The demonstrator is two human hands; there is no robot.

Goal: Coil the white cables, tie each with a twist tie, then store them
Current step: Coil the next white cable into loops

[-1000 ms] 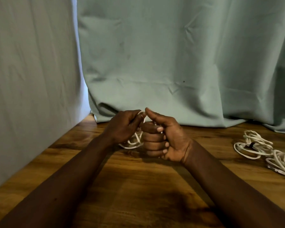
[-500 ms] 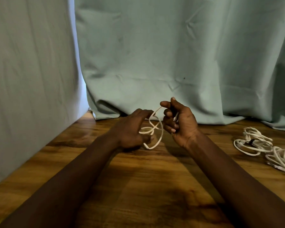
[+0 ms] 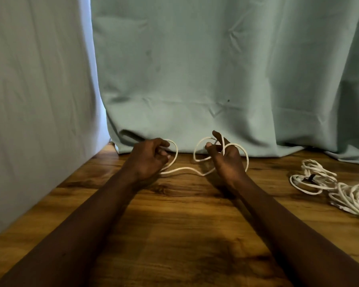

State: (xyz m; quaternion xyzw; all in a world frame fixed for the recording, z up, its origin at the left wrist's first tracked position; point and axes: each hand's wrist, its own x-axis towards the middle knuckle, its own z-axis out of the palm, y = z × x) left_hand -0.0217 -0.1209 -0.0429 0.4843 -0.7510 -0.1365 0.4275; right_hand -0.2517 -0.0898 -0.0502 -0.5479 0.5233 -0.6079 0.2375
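On my feed the left hand [image 3: 149,160] was curled round one end of the white cable [image 3: 187,168], thumb and fingers closed on a loop that arched up past its knuckles. The right hand [image 3: 226,162] faced palm toward the camera, fingers bent and pinching the cable, with one loop standing to its left and another passing behind it. Both hands were held low over the wooden table [image 3: 174,235], near each other but not touching. Between them the cable sagged in a slack run toward the tabletop; whether it touched the wood I could not tell. Well to the right lay a coiled bundle [image 3: 315,172] of white cable with a dark tie [image 3: 309,178] across its middle, and just beside it a second bundle [image 3: 352,196] — cut off by the frame edge. The cable's ends were hidden inside the hands. A teal curtain [image 3: 216,69] hung behind the table.
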